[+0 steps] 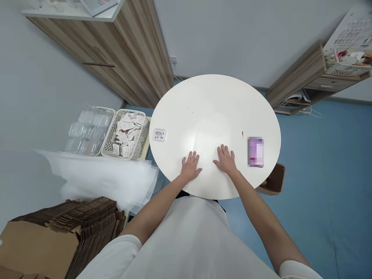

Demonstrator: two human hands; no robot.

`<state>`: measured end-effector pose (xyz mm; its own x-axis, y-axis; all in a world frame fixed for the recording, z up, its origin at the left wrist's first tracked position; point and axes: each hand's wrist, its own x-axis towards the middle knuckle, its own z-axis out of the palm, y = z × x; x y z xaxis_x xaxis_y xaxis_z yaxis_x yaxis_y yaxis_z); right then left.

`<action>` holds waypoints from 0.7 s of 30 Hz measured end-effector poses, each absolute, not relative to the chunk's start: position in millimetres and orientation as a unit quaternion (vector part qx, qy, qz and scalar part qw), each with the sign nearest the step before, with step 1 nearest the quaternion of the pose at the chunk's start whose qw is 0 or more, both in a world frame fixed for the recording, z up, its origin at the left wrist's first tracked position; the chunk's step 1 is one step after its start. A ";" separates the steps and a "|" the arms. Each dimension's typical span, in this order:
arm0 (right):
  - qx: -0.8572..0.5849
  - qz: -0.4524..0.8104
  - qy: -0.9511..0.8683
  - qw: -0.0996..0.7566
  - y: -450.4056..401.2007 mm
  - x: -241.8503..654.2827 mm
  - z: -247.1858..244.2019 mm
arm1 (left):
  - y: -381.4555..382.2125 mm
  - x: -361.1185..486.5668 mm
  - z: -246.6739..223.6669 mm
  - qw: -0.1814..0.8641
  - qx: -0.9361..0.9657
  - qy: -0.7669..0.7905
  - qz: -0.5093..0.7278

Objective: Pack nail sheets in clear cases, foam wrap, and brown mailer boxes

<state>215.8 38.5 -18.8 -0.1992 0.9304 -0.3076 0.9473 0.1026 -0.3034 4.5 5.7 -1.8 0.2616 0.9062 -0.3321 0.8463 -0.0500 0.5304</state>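
Observation:
Both palms are down on a round white table (215, 100), near its front edge. My left hand (190, 167) lies flat with its fingers apart and holds nothing. To its right, my right hand (226, 159) rests the same way, fingers spread, also holding nothing. A small clear case (159, 135) with several round items inside sits at the table's left edge. Right of my right hand lies a purple and pink item (255, 152), blurred into pixels. A small dark mark or object (242, 134) shows on the tabletop between them.
Left of the table stand a white basket of cards (138, 149), clear packages (87, 130), white sheets (101, 174) and folded cardboard (40, 244). A wooden cabinet (139, 50) is behind left, a shelf unit (302, 73) behind right. An open brown box (277, 180) sits below the right edge.

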 end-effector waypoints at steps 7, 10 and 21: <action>0.635 -0.261 0.720 -0.102 42.1 164.0 3.0 | 10.9 -38.9 7.6 0.325 0.675 0.655 0.100; 0.625 -0.348 0.680 -0.163 51.7 126.0 6.9 | 22.1 -81.7 5.6 0.305 0.630 0.698 0.148; 0.571 -0.607 0.498 -0.241 86.1 3.1 0.3 | 84.5 -193.4 -26.8 0.376 0.428 0.749 0.338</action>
<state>3.1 86.1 0.3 -0.2315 0.8611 -0.4526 0.2761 -0.3880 -0.8793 -193.4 84.5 -26.8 -0.3517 0.8952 -0.2737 0.3870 0.4053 0.8282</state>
